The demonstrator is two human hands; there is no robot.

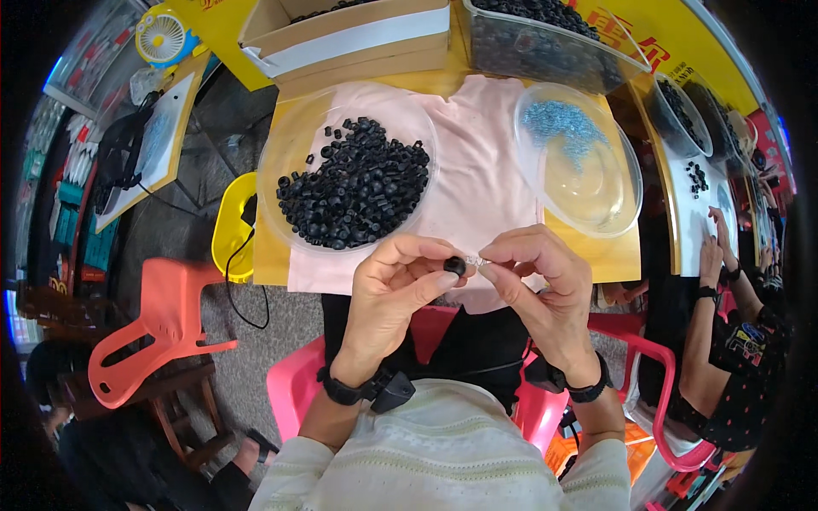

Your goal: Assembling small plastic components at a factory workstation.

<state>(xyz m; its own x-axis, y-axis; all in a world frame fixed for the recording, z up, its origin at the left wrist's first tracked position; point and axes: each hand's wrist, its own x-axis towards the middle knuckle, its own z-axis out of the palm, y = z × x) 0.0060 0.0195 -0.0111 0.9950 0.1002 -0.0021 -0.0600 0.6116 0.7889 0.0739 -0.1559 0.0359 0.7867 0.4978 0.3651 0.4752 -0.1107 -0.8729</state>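
Between the thumb and forefinger of my left hand (396,289) is a small round black plastic cap (455,266). My right hand (541,285) pinches a tiny clear piece (475,260) against the cap's right side; its exact kind is too small to make out. Both hands meet just above the near edge of the table. Beyond my left hand stands a clear round tray (281,128) heaped with small black plastic parts (358,187). Past my right hand, another clear round tray (588,204) holds many tiny bluish clear pieces (567,128).
A pink cloth (477,162) lies under the trays on the wooden table (613,264). At the back stand a cardboard box (358,51) and a clear bin (545,60) of black parts. Left are a yellow basket (228,230) and an orange chair (166,315). Another person (724,341) works at right.
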